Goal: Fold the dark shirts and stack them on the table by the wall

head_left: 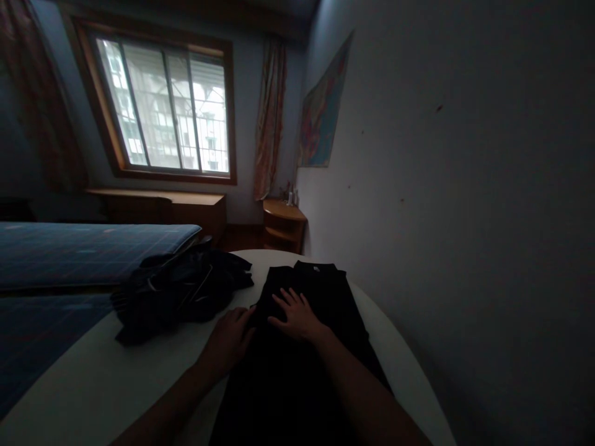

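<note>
A black shirt point(297, 384) lies spread lengthwise on a round white table point(153, 378), its collar with a small pale label at the far end. My right hand point(297, 317) rests flat on the upper part of the shirt, fingers spread. At the shirt's left edge is my left hand point(230, 337), its fingers and thumb curved about the dark cloth there; the fingertips are dim against the black fabric. To the left, a crumpled heap of dark clothing point(181, 288) with thin light piping lies on the table.
A bed with a blue checked mattress point(93, 248) stands left of the table. Beyond are a low wooden cabinet point(195, 198), a corner shelf point(284, 210) with small bottles, and a window point(167, 111) between curtains. A white wall point(441, 248) runs along the right.
</note>
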Tool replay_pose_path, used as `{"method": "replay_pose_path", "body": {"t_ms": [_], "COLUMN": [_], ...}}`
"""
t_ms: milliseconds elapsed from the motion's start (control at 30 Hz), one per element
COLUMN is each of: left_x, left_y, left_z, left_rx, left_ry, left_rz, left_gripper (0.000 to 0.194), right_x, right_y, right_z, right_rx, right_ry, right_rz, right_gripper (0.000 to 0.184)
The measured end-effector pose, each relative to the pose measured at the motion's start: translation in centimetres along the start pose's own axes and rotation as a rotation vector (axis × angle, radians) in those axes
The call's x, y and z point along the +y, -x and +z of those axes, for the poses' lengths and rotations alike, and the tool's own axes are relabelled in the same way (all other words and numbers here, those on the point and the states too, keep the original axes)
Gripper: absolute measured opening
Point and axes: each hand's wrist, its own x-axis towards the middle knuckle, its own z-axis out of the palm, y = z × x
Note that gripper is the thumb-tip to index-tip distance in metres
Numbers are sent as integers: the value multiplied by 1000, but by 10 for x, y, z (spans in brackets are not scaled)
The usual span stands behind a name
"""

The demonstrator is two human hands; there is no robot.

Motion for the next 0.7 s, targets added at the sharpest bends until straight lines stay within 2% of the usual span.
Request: {"method": "replay_pose_path", "body": {"t_ms": [133, 267, 300, 367, 433, 467, 533, 700], "left_x": [26, 43, 44, 41, 34, 30, 23, 17], "left_y": [23, 64, 76, 98, 115, 122, 131, 141], "left_z": [-11, -9, -7, -1, 2, 2, -2, -18], "left_rx": [-87, -133, -111, -74, -56, -50, -46, -91], "left_ry": [-132, -251, -257, -249, -265, -279, -293, -224], "left_rz": [-43, -62, 5, 293, 572, 656, 703, 634], "left_gripper": [57, 62, 67, 76, 74, 72, 69, 71], "right_x": [1, 1, 1, 0, 0, 1, 2, 7], "right_y": [0, 0, 0, -1, -2, -2, -2, 7], "right_z": [0, 2, 2, 3, 3, 3, 1, -10], "right_rx": [5, 17, 20, 24, 25, 19, -15, -32], "right_ry": [-8, -5, -5, -3, 1, 5, 11, 28], "right_rz": [8, 8, 9, 13, 13, 10, -6, -96], "right_gripper": [80, 78, 78, 78, 79, 80, 82, 78]}}
